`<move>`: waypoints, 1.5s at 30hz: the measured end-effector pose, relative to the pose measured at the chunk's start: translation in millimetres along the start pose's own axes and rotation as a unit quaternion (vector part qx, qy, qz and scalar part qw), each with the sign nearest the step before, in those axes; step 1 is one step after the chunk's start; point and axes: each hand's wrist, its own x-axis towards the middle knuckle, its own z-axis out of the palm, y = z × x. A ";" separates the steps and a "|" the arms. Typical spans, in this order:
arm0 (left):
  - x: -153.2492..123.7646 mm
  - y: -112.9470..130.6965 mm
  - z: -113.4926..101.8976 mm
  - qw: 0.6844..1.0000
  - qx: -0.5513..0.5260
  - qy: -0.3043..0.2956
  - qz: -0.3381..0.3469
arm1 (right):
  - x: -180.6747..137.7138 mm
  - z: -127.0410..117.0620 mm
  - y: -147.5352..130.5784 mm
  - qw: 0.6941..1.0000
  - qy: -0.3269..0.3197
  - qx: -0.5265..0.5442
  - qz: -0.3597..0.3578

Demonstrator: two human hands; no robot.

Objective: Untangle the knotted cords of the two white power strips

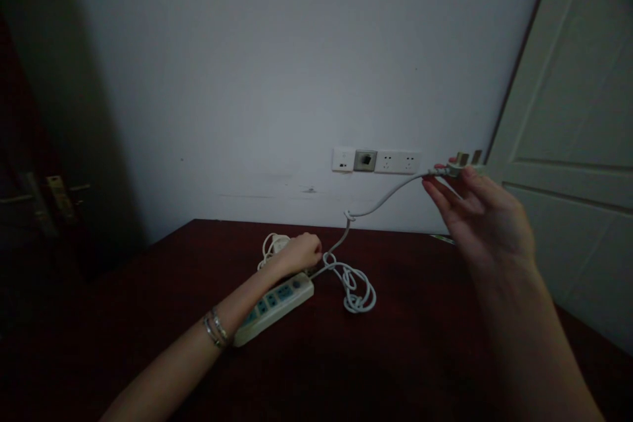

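My right hand (487, 211) is raised at the right, its fingers pinching a white plug (459, 168) whose flat metal prongs point up. From the plug a white power cord (390, 196) slopes down left, with a small kink or loop partway, to loose coils on the table. A white power strip (277, 306) with several dark sockets lies slanted under my left forearm, the cord leaving its far end. Just past that end my left hand (302, 252) is closed, beside the cord; its fingertips and anything in them are hidden.
A second white cord with a plug-like end (280, 244) lies behind my left hand. The dark red table (405, 356) meets a pale wall with several outlets (397, 161). A white door (573, 145) stands at right; a door handle (62, 194) shows at left.
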 end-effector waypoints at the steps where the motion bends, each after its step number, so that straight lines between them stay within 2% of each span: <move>1: -1.2 4.7 -13.8 0.999 -0.008 0.032 -0.007 | 0.2 -0.2 0.6 1.000 0.001 0.000 0.003; 2: -3.1 10.2 -26.8 0.995 -0.054 0.080 0.001 | 0.3 -0.3 1.3 1.000 0.003 0.002 0.008; 3: -5.4 16.0 -38.3 0.986 -0.105 0.118 0.044 | 0.3 -0.1 2.2 1.000 0.005 0.005 0.012; 5: -9.9 28.1 -53.3 0.967 -0.178 0.127 0.130 | 0.2 0.7 4.3 1.000 0.007 0.015 0.023; 8: -12.1 42.5 -53.4 0.950 -0.237 0.108 0.170 | 0.1 2.8 9.0 0.998 0.012 0.036 0.046; 10: -9.3 47.6 -43.8 0.937 -0.269 0.128 0.181 | 0.8 3.9 12.4 0.997 0.019 0.048 0.063; 14: -2.8 48.9 -28.0 0.912 -0.330 0.169 0.174 | 5.5 2.5 18.1 0.995 0.018 0.062 0.079; 19: -8.9 48.3 -32.2 0.883 -0.433 0.111 0.145 | 15.4 -4.5 27.7 0.992 0.043 0.078 0.093; 22: -16.0 50.6 -37.4 0.862 -0.484 0.090 0.121 | 20.9 -9.7 39.6 0.986 0.076 0.076 0.128; 25: -20.4 51.3 -41.4 0.845 -0.511 0.114 0.108 | 25.7 -17.8 56.3 0.980 0.082 0.041 0.179; 28: -20.7 49.0 -45.0 0.818 -0.543 0.156 0.109 | 27.8 -27.5 75.7 0.966 0.044 -0.045 0.250; 32: -17.7 44.2 -47.0 0.779 -0.590 0.182 0.107 | 23.6 -35.1 102.3 0.918 -0.056 -0.135 0.369; 37: -14.7 41.7 -44.1 0.759 -0.618 0.184 0.090 | 9.6 -33.0 127.7 0.844 -0.160 -0.219 0.462; 41: -13.0 41.3 -43.4 0.747 -0.629 0.196 0.088 | -2.6 -26.6 127.0 0.795 -0.274 -0.270 0.470; 45: -10.7 39.7 -43.1 0.733 -0.642 0.210 0.081 | -6.3 -17.7 106.8 0.691 -0.377 -0.436 0.436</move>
